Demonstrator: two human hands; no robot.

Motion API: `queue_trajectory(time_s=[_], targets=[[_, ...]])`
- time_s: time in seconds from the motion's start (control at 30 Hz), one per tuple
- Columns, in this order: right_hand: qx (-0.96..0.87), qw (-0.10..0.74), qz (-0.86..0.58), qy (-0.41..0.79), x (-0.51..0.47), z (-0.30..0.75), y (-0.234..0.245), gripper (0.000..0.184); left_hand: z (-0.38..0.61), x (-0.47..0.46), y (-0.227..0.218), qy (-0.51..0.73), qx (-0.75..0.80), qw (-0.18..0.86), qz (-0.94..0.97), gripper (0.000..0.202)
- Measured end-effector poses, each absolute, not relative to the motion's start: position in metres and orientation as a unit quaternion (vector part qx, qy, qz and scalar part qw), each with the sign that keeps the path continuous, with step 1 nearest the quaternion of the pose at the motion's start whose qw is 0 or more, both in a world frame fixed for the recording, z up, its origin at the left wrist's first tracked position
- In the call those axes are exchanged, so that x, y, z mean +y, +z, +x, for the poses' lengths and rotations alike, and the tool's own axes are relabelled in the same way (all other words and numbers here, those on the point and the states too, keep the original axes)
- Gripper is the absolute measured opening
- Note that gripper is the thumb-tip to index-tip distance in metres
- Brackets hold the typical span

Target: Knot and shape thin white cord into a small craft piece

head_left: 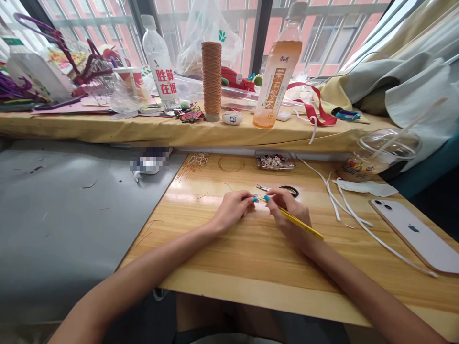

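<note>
Both my hands rest on the wooden table point(251, 248) near its middle. My left hand point(232, 209) is closed in a pinch on a tiny silvery piece point(256, 199), too small to name. My right hand point(287, 206) is closed on a thin yellow stick-like tool point(299, 223), whose tip meets the small piece between my fingertips. A pair of black-handled scissors point(287, 190) lies just behind my right hand.
A small clear tray of beads point(275, 161) and thin copper wires point(193, 165) lie farther back. White cords point(344, 208), a phone point(416, 234) and a plastic cup point(383, 153) sit at right. Bottles point(276, 67), a thread spool point(211, 79) and clutter line the yellow ledge.
</note>
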State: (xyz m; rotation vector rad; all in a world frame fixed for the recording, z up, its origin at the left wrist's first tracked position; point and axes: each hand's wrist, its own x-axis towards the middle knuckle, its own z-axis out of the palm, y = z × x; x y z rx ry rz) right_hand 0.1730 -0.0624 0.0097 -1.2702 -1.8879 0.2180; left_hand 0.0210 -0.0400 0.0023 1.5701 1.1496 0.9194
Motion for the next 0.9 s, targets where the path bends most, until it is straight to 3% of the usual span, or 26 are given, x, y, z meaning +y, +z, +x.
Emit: queue_trajectory(time_s=[0.1, 0.23, 0.37, 0.53, 0.7, 0.9], targets=[[-0.757, 0.423, -0.492, 0.076, -0.056, 0.184, 0.017, 0.028, 0.02, -0.035, -0.002, 0.395, 0.462, 0.505, 0.613, 0.016], [-0.813, 0.357, -0.445, 0.113, -0.046, 0.191, 0.02, 0.028, 0.019, -0.034, -0.004, 0.395, 0.441, 0.507, 0.627, 0.017], [-0.776, 0.307, -0.487, 0.26, -0.045, 0.186, 0.018, 0.026, 0.019, -0.037, 0.0, 0.385, 0.45, 0.475, 0.651, 0.016], [-0.714, 0.319, -0.488, 0.387, -0.048, 0.184, 0.018, 0.028, 0.019, -0.04, 0.005, 0.38, 0.461, 0.43, 0.677, 0.014], [-0.709, 0.317, -0.506, 0.375, -0.047, 0.184, 0.016, 0.024, 0.02, -0.042, 0.006, 0.374, 0.467, 0.405, 0.691, 0.014], [-0.752, 0.289, -0.523, 0.277, -0.051, 0.181, 0.018, 0.023, 0.021, -0.042, 0.004, 0.373, 0.462, 0.364, 0.717, 0.014]])
